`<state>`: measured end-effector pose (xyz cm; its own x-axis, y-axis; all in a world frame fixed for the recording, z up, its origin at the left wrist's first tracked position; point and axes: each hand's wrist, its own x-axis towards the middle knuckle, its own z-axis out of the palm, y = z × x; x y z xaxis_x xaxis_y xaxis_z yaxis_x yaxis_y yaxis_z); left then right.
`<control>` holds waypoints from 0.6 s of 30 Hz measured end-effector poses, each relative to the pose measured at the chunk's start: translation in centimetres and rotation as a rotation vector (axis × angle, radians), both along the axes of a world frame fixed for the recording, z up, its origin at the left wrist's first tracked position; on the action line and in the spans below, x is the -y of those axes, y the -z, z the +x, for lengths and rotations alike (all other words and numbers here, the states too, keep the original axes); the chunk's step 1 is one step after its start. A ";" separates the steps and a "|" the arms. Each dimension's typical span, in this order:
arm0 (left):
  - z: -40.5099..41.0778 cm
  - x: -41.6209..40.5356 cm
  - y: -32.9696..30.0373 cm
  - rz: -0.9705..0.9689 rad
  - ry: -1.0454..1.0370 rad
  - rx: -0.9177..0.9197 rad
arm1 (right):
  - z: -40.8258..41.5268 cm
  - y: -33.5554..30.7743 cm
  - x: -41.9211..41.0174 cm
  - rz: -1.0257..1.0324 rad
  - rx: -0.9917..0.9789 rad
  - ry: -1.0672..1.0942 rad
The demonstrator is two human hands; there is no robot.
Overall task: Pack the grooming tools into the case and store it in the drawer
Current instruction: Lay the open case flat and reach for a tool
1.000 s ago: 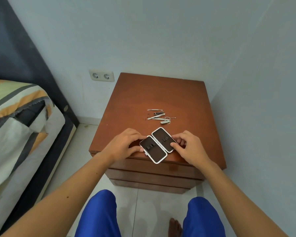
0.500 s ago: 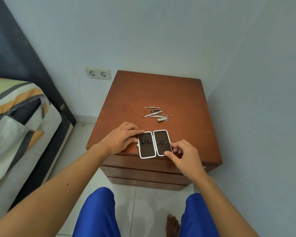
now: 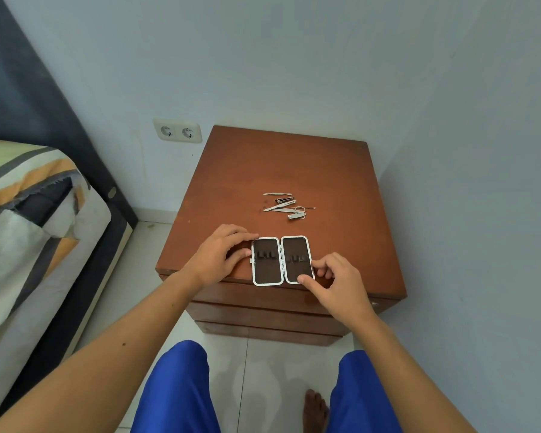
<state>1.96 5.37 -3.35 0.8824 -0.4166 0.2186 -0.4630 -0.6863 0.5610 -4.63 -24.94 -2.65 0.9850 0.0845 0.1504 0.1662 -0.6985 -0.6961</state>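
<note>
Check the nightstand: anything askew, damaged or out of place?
Nothing damaged. The open case lies flat and empty at the front edge, overhanging slightly; the tools sit loose in a small heap behind it.

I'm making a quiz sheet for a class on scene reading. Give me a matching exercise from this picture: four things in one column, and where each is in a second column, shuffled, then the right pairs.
Things
1. case
2. grooming tools
3. wall socket
4. bare foot

Places
A. on the wall left of the nightstand
B. on the tiled floor between the blue-clad legs
C. lying open at the front edge of the nightstand top, between the left hand and right hand
D. loose in a cluster mid-top, behind the case

Pairs: 1-C, 2-D, 3-A, 4-B
</note>
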 end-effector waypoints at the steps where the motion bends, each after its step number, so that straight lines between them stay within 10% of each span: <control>1: 0.0 0.0 0.1 0.006 0.000 0.003 | 0.0 0.0 0.0 0.004 0.000 0.002; 18: -0.2 0.0 0.1 0.030 0.001 0.000 | 0.5 -1.4 0.5 0.079 -0.113 -0.009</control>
